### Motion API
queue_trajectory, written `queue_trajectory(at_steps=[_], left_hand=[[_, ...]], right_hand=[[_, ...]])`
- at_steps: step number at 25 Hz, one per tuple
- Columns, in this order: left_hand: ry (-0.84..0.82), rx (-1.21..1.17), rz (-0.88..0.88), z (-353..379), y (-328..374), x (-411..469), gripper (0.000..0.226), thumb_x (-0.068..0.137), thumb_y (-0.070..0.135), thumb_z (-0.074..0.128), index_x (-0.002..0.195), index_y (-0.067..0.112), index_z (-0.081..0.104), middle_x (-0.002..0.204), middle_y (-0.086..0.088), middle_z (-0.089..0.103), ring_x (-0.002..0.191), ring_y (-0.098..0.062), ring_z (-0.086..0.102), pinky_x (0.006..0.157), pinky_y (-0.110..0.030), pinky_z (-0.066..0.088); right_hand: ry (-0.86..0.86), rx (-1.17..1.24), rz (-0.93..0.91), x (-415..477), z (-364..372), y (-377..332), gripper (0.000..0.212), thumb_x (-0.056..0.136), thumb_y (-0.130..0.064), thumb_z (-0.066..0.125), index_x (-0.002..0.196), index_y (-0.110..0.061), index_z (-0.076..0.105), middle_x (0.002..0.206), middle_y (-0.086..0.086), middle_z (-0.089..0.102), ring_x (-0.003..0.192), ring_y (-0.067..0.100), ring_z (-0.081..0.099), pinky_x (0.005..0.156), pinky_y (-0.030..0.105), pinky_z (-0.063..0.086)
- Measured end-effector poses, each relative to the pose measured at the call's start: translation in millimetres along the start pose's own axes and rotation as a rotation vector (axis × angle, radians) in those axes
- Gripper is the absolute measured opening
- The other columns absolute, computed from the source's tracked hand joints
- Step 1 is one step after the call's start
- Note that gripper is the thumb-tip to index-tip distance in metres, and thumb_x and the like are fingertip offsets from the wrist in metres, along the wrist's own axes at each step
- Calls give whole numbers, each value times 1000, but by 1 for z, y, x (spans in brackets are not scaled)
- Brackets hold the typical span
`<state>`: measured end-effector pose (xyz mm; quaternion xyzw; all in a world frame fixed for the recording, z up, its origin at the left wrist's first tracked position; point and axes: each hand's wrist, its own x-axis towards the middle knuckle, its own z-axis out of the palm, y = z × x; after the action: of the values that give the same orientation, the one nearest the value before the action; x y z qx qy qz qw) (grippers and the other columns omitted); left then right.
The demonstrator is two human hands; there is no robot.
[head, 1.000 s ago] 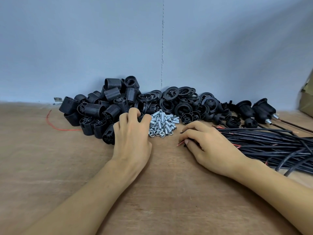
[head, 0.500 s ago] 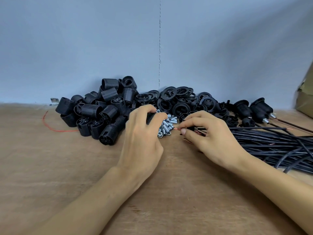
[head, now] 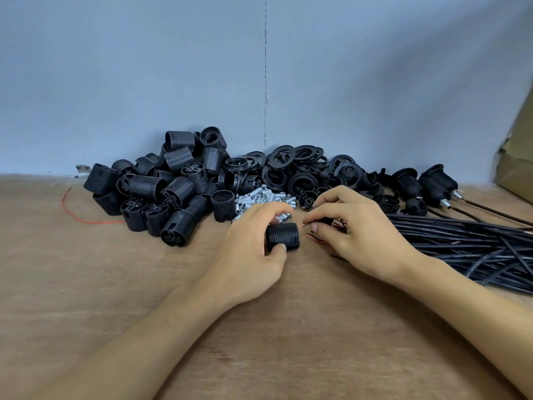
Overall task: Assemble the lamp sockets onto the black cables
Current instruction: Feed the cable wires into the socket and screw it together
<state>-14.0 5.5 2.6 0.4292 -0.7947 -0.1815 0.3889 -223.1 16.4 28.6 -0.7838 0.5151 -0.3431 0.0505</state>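
Head-worn camera looks forward and down, close over the table (head: pixel 86 284).

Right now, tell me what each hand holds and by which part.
The left hand grips a black socket shell round its threaded side. The right hand pinches a black cable at its end, just behind the bared wire tips.

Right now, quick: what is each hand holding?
Left hand: grips a threaded black socket.
Right hand: pinches a black cable end, bare wire pointing at the socket.
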Motion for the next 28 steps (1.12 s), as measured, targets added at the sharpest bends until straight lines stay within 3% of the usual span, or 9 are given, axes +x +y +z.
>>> queue_trajectory(at_steps=[3, 5, 7, 10, 14, 17, 21, 25, 28], left_hand=[[-31, 140, 14, 4, -3, 0, 63, 80, 34, 67, 140, 35, 50, 125, 19, 55, 120, 0, 44, 104, -21, 33], [-24, 262, 57, 6, -3, 0, 63, 81, 48, 67, 140, 31, 53, 120, 18, 53, 115, -2, 38, 99, -22, 26], [2, 281, 80, 6, -4, 0, 51, 84, 44, 74, 131, 30, 61, 114, 18, 53, 110, -2, 37, 93, -20, 23], [63, 133, 42, 3, -3, 0, 40, 80, 31, 82, 117, 31, 65, 111, 21, 58, 110, -3, 48, 93, -18, 33], [119, -94, -27, -1, 2, 0, 35, 75, 23, 86, 102, 33, 64, 103, 18, 68, 103, -2, 63, 96, -32, 52], [96, -187, -58, -1, 3, -1, 35, 71, 28, 81, 98, 35, 61, 100, 13, 71, 102, -8, 68, 96, -41, 55], [83, -190, -96, -1, 3, -3, 35, 70, 34, 77, 97, 36, 55, 100, 12, 72, 101, -8, 68, 93, -42, 56], [108, -118, -86, -1, 4, -3, 36, 70, 38, 75, 98, 36, 54, 98, 13, 69, 99, -6, 66, 91, -40, 56], [129, -87, -74, -1, 5, -3, 36, 70, 39, 75, 99, 34, 55, 98, 15, 66, 98, -5, 64, 90, -39, 56]], right_hand=[[-6, 45, 22, 1, -1, -2, 41, 89, -19, 75, 84, -59, 64, 109, -20, 57, 102, -1, 55, 84, 8, 40], [-5, 68, 32, 1, 0, -4, 43, 88, -19, 76, 82, -59, 62, 108, -19, 58, 103, -3, 55, 82, 3, 37], [6, 95, 38, 1, -1, -6, 41, 86, -18, 77, 82, -56, 63, 107, -19, 60, 103, -5, 56, 82, 1, 37], [-2, 150, 31, 1, -2, -7, 32, 87, -17, 77, 86, -47, 67, 107, -20, 64, 103, -5, 59, 81, 3, 39], [-9, 236, 48, 1, -2, -6, 18, 89, -17, 75, 89, -35, 73, 106, -19, 67, 104, -2, 61, 87, 7, 41], [-6, 267, 60, 1, -2, -7, 16, 87, -17, 76, 85, -33, 74, 102, -19, 69, 101, -2, 63, 85, 6, 42], [-29, 299, 59, -1, -2, -8, 17, 85, -17, 79, 80, -33, 75, 96, -21, 70, 96, -2, 66, 81, 8, 45], [-53, 289, 100, -1, -2, -9, 12, 86, -29, 77, 77, -34, 70, 90, -23, 70, 80, 2, 65, 71, 14, 48], [-76, 258, 100, -2, 0, -9, 10, 86, -27, 77, 78, -27, 71, 89, -12, 71, 80, 9, 66, 76, 28, 52]])
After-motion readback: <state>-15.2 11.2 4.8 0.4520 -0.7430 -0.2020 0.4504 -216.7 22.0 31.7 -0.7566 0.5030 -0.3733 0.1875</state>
